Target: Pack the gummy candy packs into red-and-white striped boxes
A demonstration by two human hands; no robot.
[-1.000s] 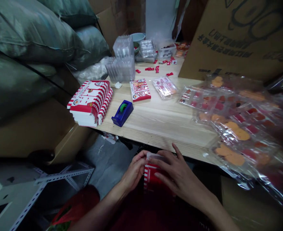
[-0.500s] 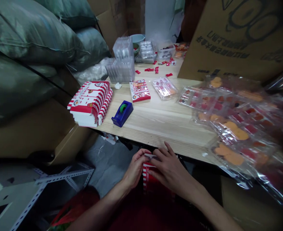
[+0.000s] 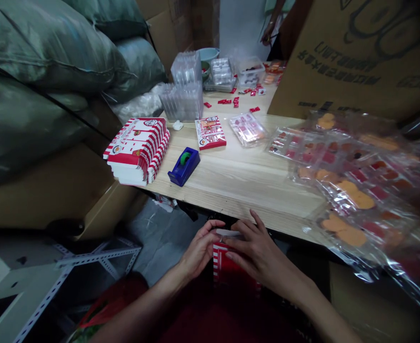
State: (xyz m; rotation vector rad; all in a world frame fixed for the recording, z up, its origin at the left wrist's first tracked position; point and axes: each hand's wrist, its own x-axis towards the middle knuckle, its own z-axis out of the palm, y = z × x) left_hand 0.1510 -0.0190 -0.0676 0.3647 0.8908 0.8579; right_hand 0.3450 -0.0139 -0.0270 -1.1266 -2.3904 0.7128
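Both hands (image 3: 231,247) around striped box (image 3: 227,267)

Box (image 3: 227,267): we list one small carton, red with white vertical stripes down its left edge, standing upright just below the near edge of the table. Its top end bears a pale flap, lying roughly level across the opening; we cannot tell whether it is fully tucked in. We see only the upper and middle front, the lower part fading into dark red cloth beneath.
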